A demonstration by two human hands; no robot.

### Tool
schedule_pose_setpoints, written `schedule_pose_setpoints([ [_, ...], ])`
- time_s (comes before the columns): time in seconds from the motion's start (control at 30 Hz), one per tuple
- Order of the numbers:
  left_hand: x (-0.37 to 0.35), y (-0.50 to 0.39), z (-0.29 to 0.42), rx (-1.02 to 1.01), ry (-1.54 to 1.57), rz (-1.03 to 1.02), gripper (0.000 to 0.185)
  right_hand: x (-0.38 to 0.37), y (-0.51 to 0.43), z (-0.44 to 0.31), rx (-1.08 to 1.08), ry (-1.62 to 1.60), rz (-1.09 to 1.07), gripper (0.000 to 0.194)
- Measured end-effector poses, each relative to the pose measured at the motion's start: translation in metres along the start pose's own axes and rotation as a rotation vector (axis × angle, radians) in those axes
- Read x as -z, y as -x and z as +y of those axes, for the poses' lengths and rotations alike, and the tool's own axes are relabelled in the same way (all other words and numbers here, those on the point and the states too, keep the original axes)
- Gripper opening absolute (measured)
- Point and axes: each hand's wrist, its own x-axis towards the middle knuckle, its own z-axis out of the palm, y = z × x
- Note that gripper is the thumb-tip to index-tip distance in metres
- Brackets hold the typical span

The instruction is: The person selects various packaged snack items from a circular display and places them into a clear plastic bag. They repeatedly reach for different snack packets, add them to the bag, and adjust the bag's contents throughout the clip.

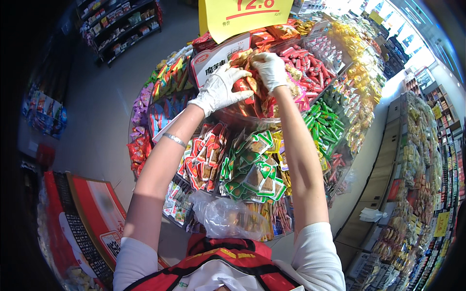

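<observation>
My left hand [222, 88], in a white glove, reaches into the upper tier of a round snack display, with thumb and fingers spread around red and orange snack packets [244, 87]. Close by on the right, my gloved right hand [269, 69] has its fingers bent down onto the same packets; whether it grips one is hidden. A white sign card [218, 60] stands behind my left hand. Under my forearms lie red-and-white packets [205, 156] and green-edged packets [255, 171]. A crumpled clear plastic bag [229, 218] rests at the display's near edge.
A yellow price sign [247, 18] hangs over the display's far side. Red wrapped sticks [309, 69] and green wrapped sticks [326, 123] fill compartments at the right. Shelves of packaged goods [411, 189] line the right side; a dark shelf rack [123, 29] stands at the upper left.
</observation>
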Motion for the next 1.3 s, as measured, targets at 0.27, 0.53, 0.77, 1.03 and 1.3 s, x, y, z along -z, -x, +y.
schedule_pose_setpoints([
  [0.27, -0.003, 0.0, -0.001, -0.006, -0.093, -0.008, 0.067, -0.013, 0.003, -0.01, -0.002, 0.481, -0.137, 0.016],
  [0.53, 0.007, 0.008, 0.013, -0.026, -0.172, 0.115, 0.068, 0.064, 0.026, 0.015, 0.22, 0.322, 0.309, 0.015],
  [0.77, 0.013, 0.016, 0.028, -0.012, -0.089, 0.253, 0.074, 0.094, 0.059, 0.079, -0.459, -0.344, 0.02, 0.061],
  [1.03, 0.019, 0.006, 0.059, -0.277, -0.181, 0.226, 0.071, 0.054, 0.07, 0.049, -0.164, -0.226, 0.021, 0.054],
  [1.3, -0.024, -0.029, 0.072, -0.15, -0.306, -0.173, 0.061, 0.087, 0.073, 0.033, -0.073, -0.058, -0.273, 0.059],
])
